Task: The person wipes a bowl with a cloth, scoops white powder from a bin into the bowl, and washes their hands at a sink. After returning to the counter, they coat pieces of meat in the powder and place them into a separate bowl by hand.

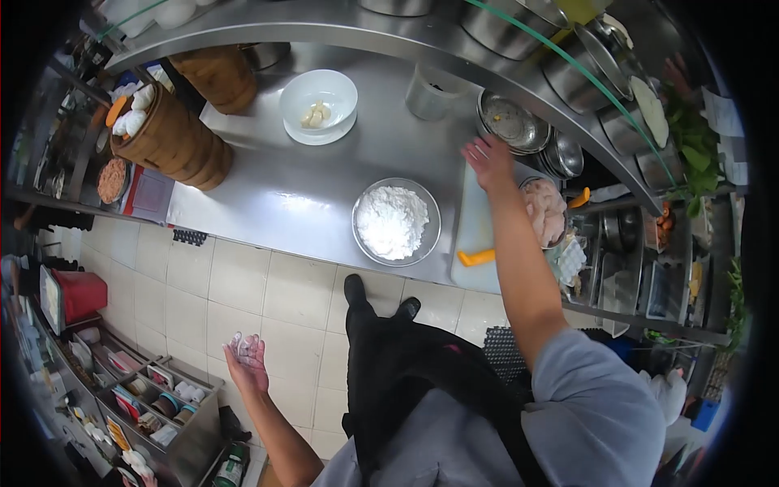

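My left hand [247, 362] hangs over the tiled floor with white powder on its palm and fingers, holding nothing. My right hand [490, 161] reaches over the far end of a pale cutting board [475, 213], beside stacked metal bowls [513, 122]; its fingers are apart and nothing shows in them. A bowl of white powder [393, 222] sits near the counter's front edge. Behind it stands a white bowl [318, 105] with pale pieces inside. An orange-handled tool [475, 257] lies on the board, and a bowl of pale pink meat [544, 213] is right of my forearm.
Bamboo steamers [174, 138] stand at the left of the steel counter [276, 191]. A clear container [430, 93] is near the back. A metal shelf [324, 34] with pots runs overhead. Ingredient trays line the right side, and a red bin [83, 294] is at lower left.
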The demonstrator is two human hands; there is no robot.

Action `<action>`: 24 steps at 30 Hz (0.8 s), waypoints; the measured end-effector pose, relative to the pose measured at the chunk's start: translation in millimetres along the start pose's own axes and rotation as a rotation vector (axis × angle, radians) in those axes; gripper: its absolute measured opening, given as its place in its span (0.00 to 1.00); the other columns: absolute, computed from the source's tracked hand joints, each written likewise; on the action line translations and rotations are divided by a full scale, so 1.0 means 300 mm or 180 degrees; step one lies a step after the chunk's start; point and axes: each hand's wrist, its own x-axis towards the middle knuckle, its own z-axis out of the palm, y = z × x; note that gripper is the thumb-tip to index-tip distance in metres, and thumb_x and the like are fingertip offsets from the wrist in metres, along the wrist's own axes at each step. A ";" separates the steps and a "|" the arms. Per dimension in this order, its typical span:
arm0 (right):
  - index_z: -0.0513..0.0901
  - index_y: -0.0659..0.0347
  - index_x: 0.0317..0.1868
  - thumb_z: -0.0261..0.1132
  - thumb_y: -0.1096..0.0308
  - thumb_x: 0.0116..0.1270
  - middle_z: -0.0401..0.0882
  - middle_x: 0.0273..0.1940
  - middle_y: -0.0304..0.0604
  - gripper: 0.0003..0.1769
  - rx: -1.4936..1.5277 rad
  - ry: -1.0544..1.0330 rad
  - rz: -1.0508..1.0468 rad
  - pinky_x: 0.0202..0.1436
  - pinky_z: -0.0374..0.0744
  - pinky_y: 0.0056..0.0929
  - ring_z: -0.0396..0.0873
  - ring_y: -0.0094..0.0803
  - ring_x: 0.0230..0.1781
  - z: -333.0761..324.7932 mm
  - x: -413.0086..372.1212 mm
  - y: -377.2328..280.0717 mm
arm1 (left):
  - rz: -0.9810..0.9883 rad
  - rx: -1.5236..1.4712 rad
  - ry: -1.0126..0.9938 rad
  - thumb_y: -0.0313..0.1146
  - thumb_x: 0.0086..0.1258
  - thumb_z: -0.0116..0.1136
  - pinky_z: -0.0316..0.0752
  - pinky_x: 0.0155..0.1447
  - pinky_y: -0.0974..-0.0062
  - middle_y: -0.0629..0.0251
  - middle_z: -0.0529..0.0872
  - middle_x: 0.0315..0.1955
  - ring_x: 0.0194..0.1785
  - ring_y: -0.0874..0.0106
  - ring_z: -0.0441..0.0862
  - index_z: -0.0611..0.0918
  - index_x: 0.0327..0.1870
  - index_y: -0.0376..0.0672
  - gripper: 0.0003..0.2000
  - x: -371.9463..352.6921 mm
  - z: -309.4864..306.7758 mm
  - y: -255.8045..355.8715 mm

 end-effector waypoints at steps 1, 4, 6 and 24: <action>0.65 0.47 0.70 0.63 0.53 0.69 0.61 0.67 0.48 0.31 -0.0036 -0.0034 0.0069 0.62 0.76 0.60 0.68 0.59 0.63 0.052 0.052 0.043 | -0.0015 -0.0004 -0.0041 0.55 0.77 0.48 0.77 0.62 0.60 0.54 0.79 0.47 0.55 0.58 0.79 0.69 0.64 0.37 0.29 0.008 -0.007 0.006; 0.57 0.50 0.74 0.59 0.56 0.70 0.49 0.74 0.51 0.35 -0.0138 -0.0261 -0.0130 0.64 0.74 0.63 0.64 0.59 0.67 0.269 0.141 0.079 | -0.0054 0.0059 -0.0182 0.56 0.76 0.49 0.77 0.62 0.60 0.53 0.78 0.49 0.55 0.58 0.79 0.68 0.64 0.37 0.30 0.025 0.010 0.040; 0.56 0.47 0.75 0.60 0.56 0.70 0.45 0.77 0.49 0.36 -0.2844 -0.0946 -0.1816 0.65 0.71 0.64 0.60 0.59 0.70 0.122 0.684 0.311 | -0.0051 0.0141 -0.0202 0.56 0.76 0.49 0.77 0.62 0.60 0.54 0.79 0.47 0.54 0.58 0.80 0.69 0.64 0.38 0.29 0.045 0.030 0.058; 0.77 0.58 0.59 0.61 0.63 0.73 0.79 0.52 0.36 0.17 -0.1041 -0.1038 -0.0619 0.48 0.81 0.27 0.78 0.23 0.47 -0.828 -1.101 -0.246 | -0.0301 0.1389 -0.2991 0.57 0.75 0.50 0.69 0.68 0.59 0.54 0.78 0.51 0.57 0.60 0.76 0.71 0.64 0.39 0.30 -0.461 1.069 -0.151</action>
